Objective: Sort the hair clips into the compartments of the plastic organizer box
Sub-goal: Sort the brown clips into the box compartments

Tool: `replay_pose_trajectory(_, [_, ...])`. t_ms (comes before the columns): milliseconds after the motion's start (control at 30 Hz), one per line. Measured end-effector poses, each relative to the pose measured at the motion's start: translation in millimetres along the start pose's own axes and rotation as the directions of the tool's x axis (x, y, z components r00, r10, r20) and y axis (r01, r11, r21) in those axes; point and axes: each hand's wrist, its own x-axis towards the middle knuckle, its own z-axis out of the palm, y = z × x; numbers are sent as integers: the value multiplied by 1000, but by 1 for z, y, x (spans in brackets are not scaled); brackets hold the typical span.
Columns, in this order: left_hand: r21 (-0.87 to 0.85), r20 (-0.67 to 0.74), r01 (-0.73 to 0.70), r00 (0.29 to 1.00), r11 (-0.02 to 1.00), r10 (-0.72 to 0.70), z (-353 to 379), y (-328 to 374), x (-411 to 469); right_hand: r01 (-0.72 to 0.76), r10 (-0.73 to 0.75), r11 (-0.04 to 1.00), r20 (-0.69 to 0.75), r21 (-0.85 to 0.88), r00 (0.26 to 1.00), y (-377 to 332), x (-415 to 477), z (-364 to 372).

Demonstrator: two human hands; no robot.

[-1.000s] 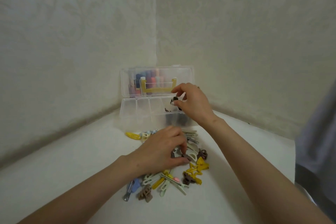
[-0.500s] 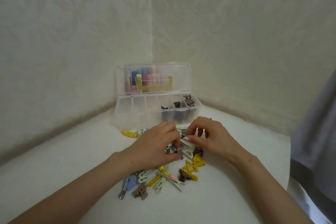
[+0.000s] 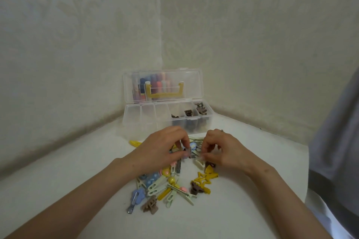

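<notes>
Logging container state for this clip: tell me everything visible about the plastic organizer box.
The plastic organizer box is clear, rectangular, and stands open in the wall corner on the white surface, behind the clip pile. Its lid stands upright, carrying a yellow handle, with colourful items showing through it. The tray is split into a row of compartments: the left ones look empty, the three rightmost hold brown claw clips. Neither hand touches it.
</notes>
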Motion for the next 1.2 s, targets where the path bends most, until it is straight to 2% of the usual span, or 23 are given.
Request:
replay_pose_trajectory(133, [-77,-26,11,1000,997,-13,-6,-2,2,4,-4,1000,-29,-4,1000,1,2,2])
replay_pose_trajectory(233, [-99,-109,48,992,994,-59,-16,-5,4,11,-8,999,-83,42,996,1,2,1])
replay_pose_trajectory(400, [-40,-324,213,921,976,-215,-31,-18,15,31,-20,997,-146,71,989,0,3,3])
replay_pose_trajectory(533, [5,-379,268,892,963,-246,-33,-30,39,29,-17,996,-154,80,988,0,3,2])
replay_pose_trajectory(733, [-39,-370,344,867,938,-334,-31,-52,72,17,6,992,-181,125,984,2,2,2])
replay_pose_trajectory(833, [-44,-390,319,867,947,-310,-34,-51,64,16,11,991,-195,136,981,3,3,2])
replay_pose_trajectory(967, [-5,-363,234,905,972,-220,-34,-36,35,10,24,991,-249,133,968,4,4,0])
replay_pose_trajectory(1200, [-7,-197,175,965,985,-173,-18,-19,6,-11,67,983,-301,182,951,5,5,1])
